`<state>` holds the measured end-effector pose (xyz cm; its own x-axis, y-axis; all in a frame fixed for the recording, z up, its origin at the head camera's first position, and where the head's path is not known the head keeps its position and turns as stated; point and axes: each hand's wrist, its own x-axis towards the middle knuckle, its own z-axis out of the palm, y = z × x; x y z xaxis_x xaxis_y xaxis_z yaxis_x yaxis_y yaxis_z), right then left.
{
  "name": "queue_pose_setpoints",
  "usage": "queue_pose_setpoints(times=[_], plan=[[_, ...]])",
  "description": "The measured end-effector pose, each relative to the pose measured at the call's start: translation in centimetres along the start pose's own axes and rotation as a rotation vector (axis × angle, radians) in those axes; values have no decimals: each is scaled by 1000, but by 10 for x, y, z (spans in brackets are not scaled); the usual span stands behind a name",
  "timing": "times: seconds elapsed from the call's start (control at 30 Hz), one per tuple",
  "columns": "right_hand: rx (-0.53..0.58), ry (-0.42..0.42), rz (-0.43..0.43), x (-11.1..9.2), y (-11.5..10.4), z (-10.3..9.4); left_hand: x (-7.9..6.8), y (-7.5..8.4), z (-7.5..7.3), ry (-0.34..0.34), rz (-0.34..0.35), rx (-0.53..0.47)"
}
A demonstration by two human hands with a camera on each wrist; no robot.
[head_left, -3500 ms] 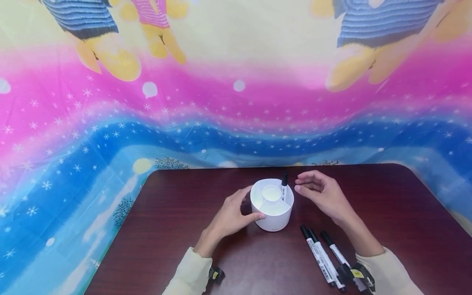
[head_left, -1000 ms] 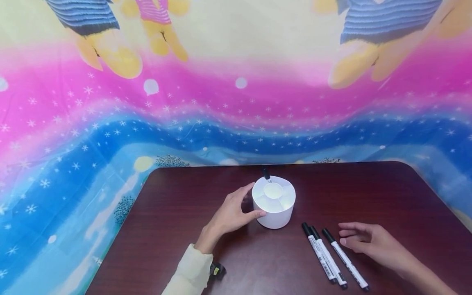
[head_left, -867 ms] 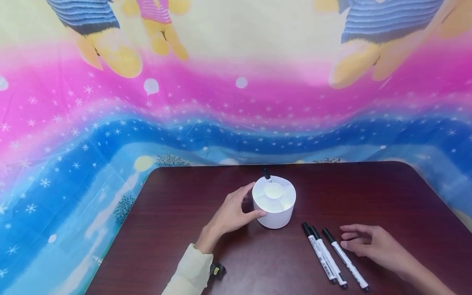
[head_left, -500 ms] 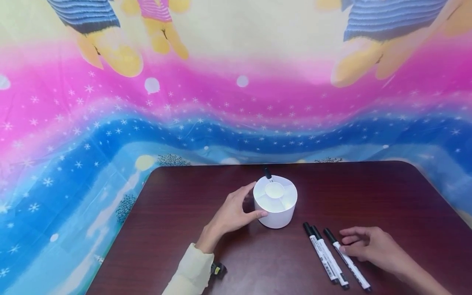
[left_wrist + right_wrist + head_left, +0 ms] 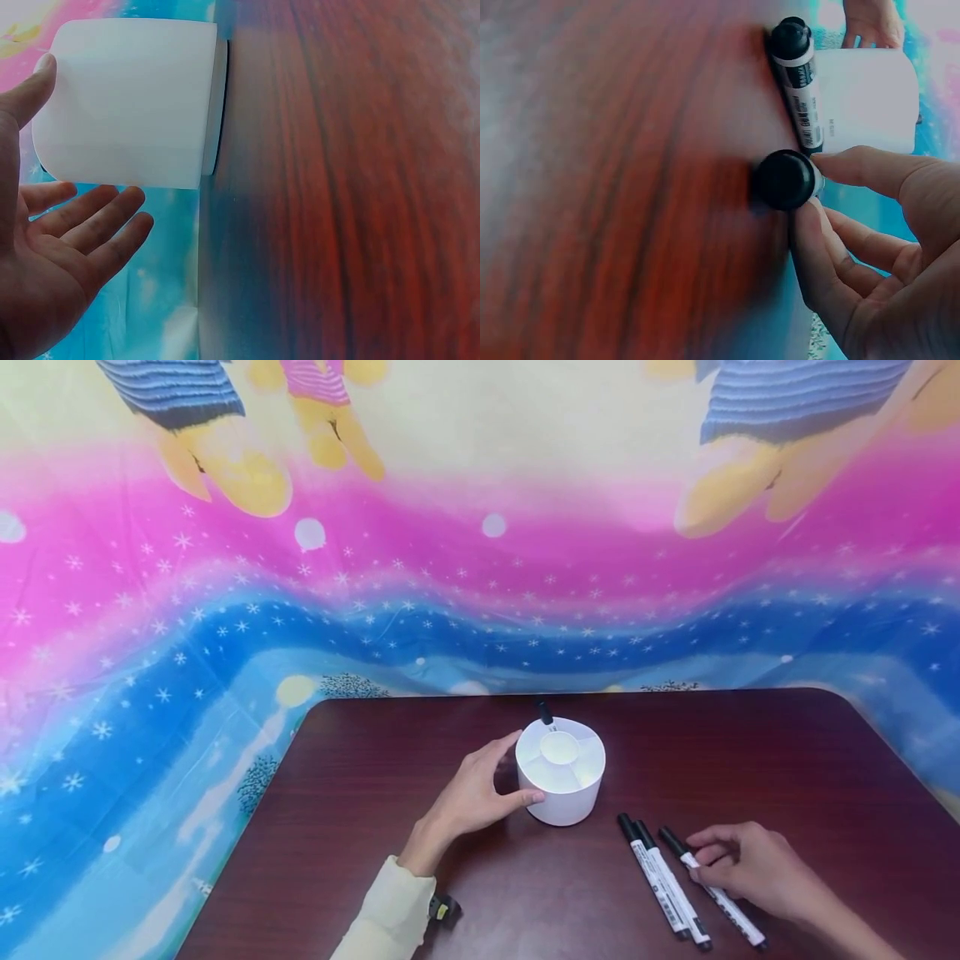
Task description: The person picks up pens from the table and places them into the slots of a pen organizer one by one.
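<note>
A round white desk organizer [image 5: 564, 806], split into compartments about a central cup, stands on the table. One black-capped marker [image 5: 545, 713] leans in its back-left compartment. My left hand [image 5: 468, 789] holds the organizer from the left, thumb at the front and fingers round the far side; in the left wrist view the thumb lies against its wall. At the right my right hand [image 5: 750, 864] pinches a white marker [image 5: 731, 914] between thumb and fingers, near its middle. That marker's end [image 5: 784, 180] faces the right wrist camera.
Two more black-capped markers [image 5: 663, 885] lie side by side just left of the pinched one. A dark brown wooden table [image 5: 360, 777] with rounded corners ends at a colourful printed cloth [image 5: 450, 568] hanging behind.
The organizer has turned, bringing its marker from the right side to the back left. My right hand has come from beside the organizer to the right-hand marker and closed on it.
</note>
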<state>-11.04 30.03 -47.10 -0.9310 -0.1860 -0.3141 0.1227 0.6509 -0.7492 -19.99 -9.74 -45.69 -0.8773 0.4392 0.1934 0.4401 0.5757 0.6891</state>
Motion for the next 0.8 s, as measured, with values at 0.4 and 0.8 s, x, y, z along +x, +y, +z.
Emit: queue_pose_setpoints(times=[0.4,0.8], plan=[[-1,37,-18,5,-15,-11,-1,1,1,7,-14,4],[115,150,-194,12,-45,-16,-1,3,0,13,-12,1]])
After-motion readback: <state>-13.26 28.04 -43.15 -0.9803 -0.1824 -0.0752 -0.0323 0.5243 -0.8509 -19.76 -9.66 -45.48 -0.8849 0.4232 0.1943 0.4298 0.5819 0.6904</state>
